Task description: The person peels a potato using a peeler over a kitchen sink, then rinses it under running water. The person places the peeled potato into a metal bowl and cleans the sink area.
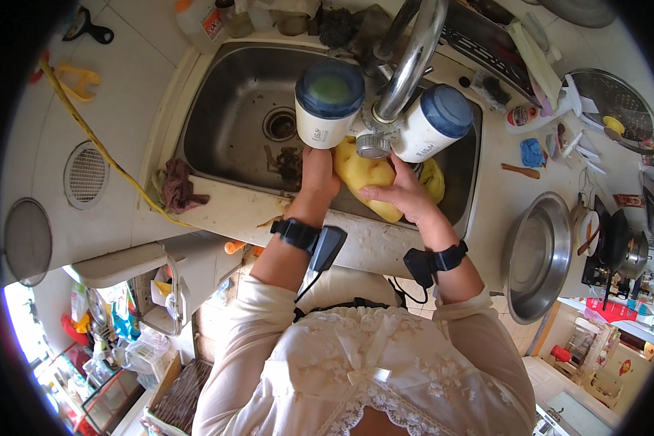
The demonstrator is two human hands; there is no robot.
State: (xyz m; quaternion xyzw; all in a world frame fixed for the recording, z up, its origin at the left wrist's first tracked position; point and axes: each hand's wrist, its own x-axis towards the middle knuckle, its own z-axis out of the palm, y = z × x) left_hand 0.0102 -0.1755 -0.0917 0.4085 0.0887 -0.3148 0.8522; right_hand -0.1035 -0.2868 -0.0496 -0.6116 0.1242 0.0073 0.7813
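Observation:
A large, lumpy yellow tuber [366,173], seemingly a peeled potato, is held over the steel sink [229,103], below the chrome faucet [414,60]. My right hand [406,191] grips its right side, thumb across the top. Against its left side rests my left hand [320,173], whose fingers are hidden behind a white cylinder with a blue cap [327,103]. A second capped white cylinder [433,122] hangs at the faucet's right and covers part of my right fingers. Brown peelings [288,164] lie in the sink near the drain [279,124]. Running water cannot be made out.
Right of the sink are a steel basin [539,256], a spray bottle [523,117] and a brown-handled tool [520,170]. A maroon cloth [181,185] lies at the sink's left front corner, beside a yellow hose [106,152]. A yellow cloth-like item [432,181] sits behind my right hand.

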